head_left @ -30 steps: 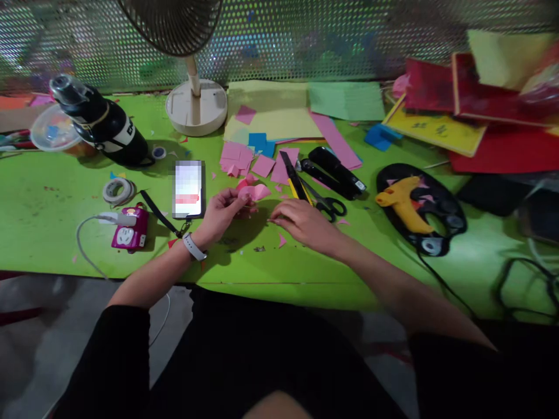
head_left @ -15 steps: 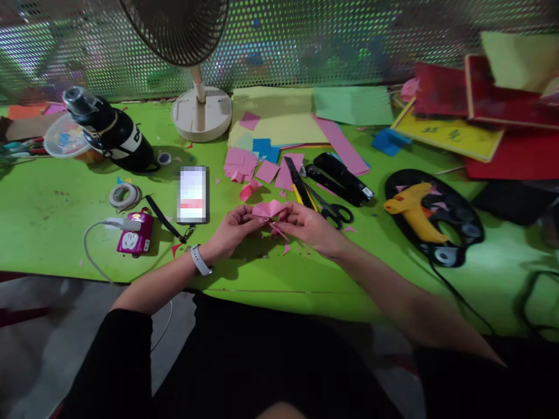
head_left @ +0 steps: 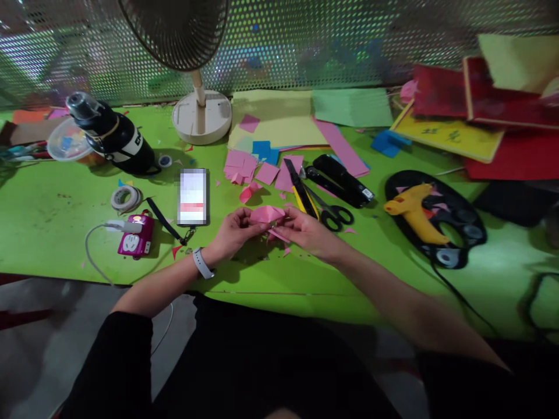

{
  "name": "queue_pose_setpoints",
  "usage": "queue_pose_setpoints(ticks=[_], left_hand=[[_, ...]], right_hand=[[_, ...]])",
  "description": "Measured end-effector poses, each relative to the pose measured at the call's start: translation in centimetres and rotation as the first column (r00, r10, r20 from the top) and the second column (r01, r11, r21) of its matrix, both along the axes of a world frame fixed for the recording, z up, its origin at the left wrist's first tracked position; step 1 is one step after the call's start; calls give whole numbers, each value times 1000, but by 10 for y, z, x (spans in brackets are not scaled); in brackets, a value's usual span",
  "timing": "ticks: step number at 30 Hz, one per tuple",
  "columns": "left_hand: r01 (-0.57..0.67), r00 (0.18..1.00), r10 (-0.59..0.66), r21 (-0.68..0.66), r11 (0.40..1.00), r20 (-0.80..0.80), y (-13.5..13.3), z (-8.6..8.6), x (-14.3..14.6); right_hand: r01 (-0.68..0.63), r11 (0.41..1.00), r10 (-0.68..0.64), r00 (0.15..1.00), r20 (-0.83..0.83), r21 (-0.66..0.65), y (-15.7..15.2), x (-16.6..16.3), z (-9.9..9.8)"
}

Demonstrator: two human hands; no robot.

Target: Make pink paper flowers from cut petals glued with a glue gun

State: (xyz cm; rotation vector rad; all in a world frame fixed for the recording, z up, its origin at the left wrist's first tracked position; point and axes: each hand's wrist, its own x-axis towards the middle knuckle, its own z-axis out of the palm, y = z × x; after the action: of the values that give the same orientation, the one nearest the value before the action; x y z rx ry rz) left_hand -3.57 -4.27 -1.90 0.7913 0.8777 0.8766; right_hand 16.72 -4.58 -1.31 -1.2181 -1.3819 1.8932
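A folded piece of pink paper is held between my two hands, just above the green table. My left hand pinches its left side with thumb and fingers. On its right side, my right hand grips the paper, and a pink flap shows beneath the fingers. Beyond my hands lies a small curled pink paper piece, near a stack of pink paper squares. Close to my right hand are a yellow-and-black utility knife and black scissors.
A black stapler lies behind the scissors. Further right, a yellow glue gun rests on a black palette-shaped tray. On the left are a phone, a purple power adapter, a tape roll, a dark bottle and a fan.
The pink paper between my hands has been turned a little, so more of its folded surface faces up. My hands stay in nearly the same place.
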Motion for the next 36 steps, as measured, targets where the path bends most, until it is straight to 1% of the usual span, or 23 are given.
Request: queue_pose_setpoints(ticks=[4, 9, 11, 14, 16, 18, 22, 25, 27, 30, 33, 36], left_hand=[[-33, 999, 34, 24, 999, -25, 1, -2, -1], [-72, 994, 75, 48, 996, -77, 2, -1, -2], [-70, 993, 75, 54, 996, -88, 2, 0, -1], [-75, 994, 79, 57, 996, -79, 2, 1, -1], [-76, 994, 80, 58, 995, -78, 1, 1, -1], [-77, 993, 82, 66, 995, -81, 1, 0, -1], [-83, 992, 90, 78, 993, -87, 1, -1, -1], [-71, 996, 74, 58, 996, -58, 0, 1, -1], [-48, 998, 51, 44, 998, -47, -1, 2, -1], [-29, 997, 33, 50, 998, -70, -2, 1, -1], [-53, 996, 57, 58, 997, -70, 0, -1, -1], [-81, 996, 82, 34, 996, -36, 2, -2, -3]], right_hand=[[35, 999, -35, 999, -9, 24, -3, -2, 10], [31, 999, -32, 998, 45, 33, -6, -3, 7], [20, 997, -27, 995, 93, 74, -8, -3, 4], [21, 984, -51, 984, 169, 174, -9, -4, 3], [20, 972, -66, 980, 189, 235, -10, -5, 3], [18, 965, -68, 981, 183, 261, -10, -6, 2], [46, 978, -71, 990, 120, 201, -9, -6, 1], [73, 983, -90, 992, 93, 168, -8, -6, 1], [83, 983, -99, 991, 90, 164, -8, -7, 0], [98, 981, -112, 990, 80, 166, -9, -8, -2], [91, 981, -104, 992, 67, 169, -10, -7, 0], [68, 982, -82, 994, 73, 176, -9, -2, 6]])
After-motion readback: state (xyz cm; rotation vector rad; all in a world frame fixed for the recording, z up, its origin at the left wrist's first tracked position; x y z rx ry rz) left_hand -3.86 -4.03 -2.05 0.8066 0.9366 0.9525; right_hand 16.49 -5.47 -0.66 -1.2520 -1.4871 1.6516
